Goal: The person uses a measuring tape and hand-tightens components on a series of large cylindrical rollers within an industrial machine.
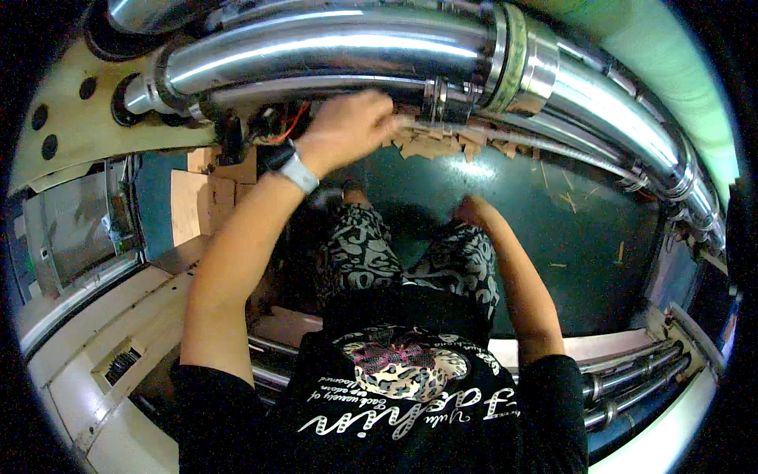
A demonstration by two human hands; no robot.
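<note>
My left hand point(351, 128), smeared by motion, is raised beside a thin lower metal shaft point(316, 89) of the machine. A watch with a pale band point(298, 171) sits on that wrist. The fingers bend to the right, toward a metal collar point(437, 101) on the shaft; whether they hold anything does not show. Above runs a thick polished roller point(332, 59). Low by my right thigh hangs my right hand point(475, 212), its fingers dark and mostly hidden. Torn brown cardboard scraps point(426, 144) lie in a heap beneath the shaft, near my left hand.
Underfoot is a dark green floor point(553, 253) with thin cardboard strips point(570, 193) scattered on it. Red wires point(296, 122) hang close to my left wrist. Cardboard sheets point(197, 201) stand at the left. Behind me, metal rollers point(639, 379) cross the lower right.
</note>
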